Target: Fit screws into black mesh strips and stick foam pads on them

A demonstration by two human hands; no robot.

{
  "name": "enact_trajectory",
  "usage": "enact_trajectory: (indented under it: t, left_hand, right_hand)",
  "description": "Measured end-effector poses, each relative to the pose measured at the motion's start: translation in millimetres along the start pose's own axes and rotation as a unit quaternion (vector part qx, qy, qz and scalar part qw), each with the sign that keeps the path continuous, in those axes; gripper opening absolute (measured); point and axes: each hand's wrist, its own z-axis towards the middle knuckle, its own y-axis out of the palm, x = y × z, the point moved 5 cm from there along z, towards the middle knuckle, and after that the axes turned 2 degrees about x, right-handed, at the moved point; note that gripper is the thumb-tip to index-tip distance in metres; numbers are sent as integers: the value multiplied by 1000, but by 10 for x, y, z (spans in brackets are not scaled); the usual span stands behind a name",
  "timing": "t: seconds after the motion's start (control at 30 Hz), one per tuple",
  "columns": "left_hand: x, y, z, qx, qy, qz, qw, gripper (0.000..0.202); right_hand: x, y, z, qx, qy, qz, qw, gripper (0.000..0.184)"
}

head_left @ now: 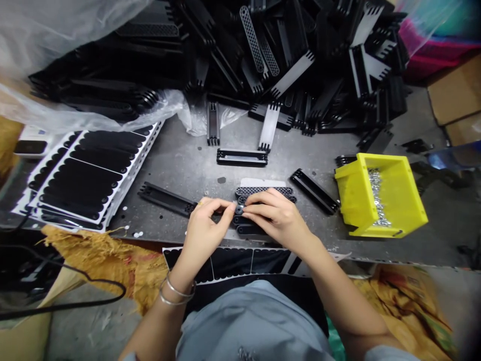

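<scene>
My left hand (210,220) has thumb and forefinger pinched at the left end of a stack of slim black plastic bars (265,191), some with a honeycomb surface. From the other side, my right hand (278,215) lies over the bars, its fingertips drawn together. Between the two sets of fingertips shows a small grey round piece (239,208); which hand grips it, I cannot tell. A black channel-shaped part (167,198) lies left of my left hand, its end close to the fingers. Another black channel part (314,191) rests at an angle to the right.
A yellow bin (406,195) holds small metal pieces (379,200) at right. Black parts (293,75) are heaped along the back. Sheets of black stickers (90,175) lie at left, and another sticker sheet (231,263) is at the front edge. Clear plastic (165,108) drapes the back left.
</scene>
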Motion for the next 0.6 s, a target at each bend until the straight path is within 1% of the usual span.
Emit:
enact_trajectory:
  t: [0.23,0.33,0.4,0.47,0.53,0.6]
  left_hand:
    - [-103,39,22,-13,-55,-25,998,23]
    - [-120,62,21,-20,-66,-38,997,22]
    - [-124,68,20,-24,-69,-41,996,22]
    - [-126,71,18,-27,-70,-40,996,22]
    - [-131,74,14,-29,-72,-41,996,21]
    - [-140,82,13,-31,-76,-46,996,22]
  right_hand:
    - [-12,36,34,0,11,-6,1000,19]
    - [-36,-9,1,-3,4,-29,1000,18]
    - [-12,-126,-73,-6,18,-33,999,18]
    - [71,-302,-184,3,65,-13,998,20]
    - [184,-470,-302,24,119,23,992,17]
    - [278,-565,-379,43,142,51,988,13]
